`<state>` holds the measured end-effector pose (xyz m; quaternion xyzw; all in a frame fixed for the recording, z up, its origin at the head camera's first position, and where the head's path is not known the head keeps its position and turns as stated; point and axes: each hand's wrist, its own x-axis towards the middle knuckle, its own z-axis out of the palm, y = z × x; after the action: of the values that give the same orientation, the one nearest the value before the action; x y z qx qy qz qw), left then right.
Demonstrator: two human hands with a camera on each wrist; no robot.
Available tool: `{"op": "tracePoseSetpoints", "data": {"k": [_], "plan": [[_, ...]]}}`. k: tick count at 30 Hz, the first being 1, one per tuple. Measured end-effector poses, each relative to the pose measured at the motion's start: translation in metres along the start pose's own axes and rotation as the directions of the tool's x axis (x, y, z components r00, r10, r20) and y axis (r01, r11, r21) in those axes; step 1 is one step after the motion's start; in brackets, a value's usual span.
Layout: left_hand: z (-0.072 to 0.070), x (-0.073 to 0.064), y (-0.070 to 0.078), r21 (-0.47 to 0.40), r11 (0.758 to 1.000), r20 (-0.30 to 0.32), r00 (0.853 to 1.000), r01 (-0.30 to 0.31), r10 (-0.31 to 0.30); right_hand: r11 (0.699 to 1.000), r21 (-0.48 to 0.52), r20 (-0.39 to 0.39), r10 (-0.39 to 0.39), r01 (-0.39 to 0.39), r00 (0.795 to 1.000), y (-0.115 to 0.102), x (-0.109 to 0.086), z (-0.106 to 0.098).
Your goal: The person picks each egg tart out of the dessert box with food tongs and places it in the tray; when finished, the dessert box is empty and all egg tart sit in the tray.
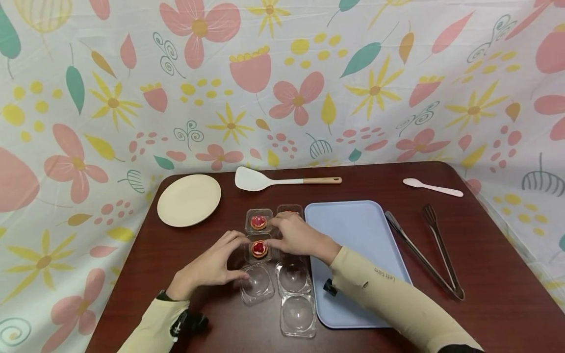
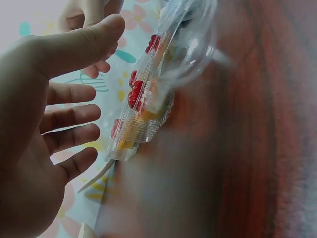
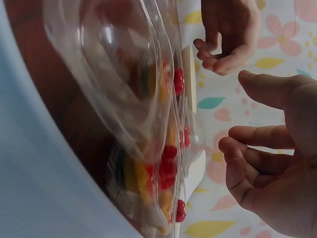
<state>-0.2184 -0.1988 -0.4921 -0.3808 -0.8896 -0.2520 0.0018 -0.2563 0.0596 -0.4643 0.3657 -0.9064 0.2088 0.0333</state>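
The right sleeve (image 1: 393,301) lies nearest; the right hand (image 1: 295,234), loosely curved and empty, hangs over clear boxes (image 1: 298,315) holding tarts (image 1: 259,249). Beside them, the left hand (image 1: 216,262) spreads, empty. Fingertip contact is hard to judge; best pinch only rims, sparing the toppings.

Dark red-brown table (image 1: 494,274), wood-grained, far corners rounded. Directly on it: cream plate (image 1: 189,201) near far left corner; white spatula (image 1: 287,181) with wooden handle along far edge, blade to left; clear plastic containers (image 1: 257,283) in two columns near middle; light blue tray (image 1: 353,235) just right of them; metal tongs (image 1: 444,253) beside tray, spread, tips toward far edge; pale pink spoon (image 1: 434,187) beyond tongs, bowl to left.
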Motion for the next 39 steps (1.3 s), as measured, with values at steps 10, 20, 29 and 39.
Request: {"op": "tracePoseSetpoints", "data": {"k": [10, 20, 29, 39], "plan": [[-0.010, 0.022, -0.018, -0.005, 1.000, -0.058, 0.998, -0.020, 0.020, 0.986, 0.133, 0.012, 0.095, -0.096, 0.995, 0.015, 0.020, -0.004], [-0.015, 0.044, -0.036, 0.006, 1.000, -0.107, 0.994, -0.027, 0.028, 0.947, 0.240, 0.051, 0.207, -0.213, 0.977, 0.034, 0.040, -0.001], [-0.009, 0.055, -0.048, 0.009, 1.000, -0.120, 0.993, -0.004, 0.006, 0.929, 0.241, 0.054, 0.274, -0.279, 0.960, 0.043, 0.049, 0.009], [-0.004, 0.069, -0.055, -0.007, 0.999, -0.108, 0.994, 0.036, -0.036, 0.921, 0.202, 0.098, 0.320, -0.334, 0.942, 0.048, 0.057, 0.012]]}}
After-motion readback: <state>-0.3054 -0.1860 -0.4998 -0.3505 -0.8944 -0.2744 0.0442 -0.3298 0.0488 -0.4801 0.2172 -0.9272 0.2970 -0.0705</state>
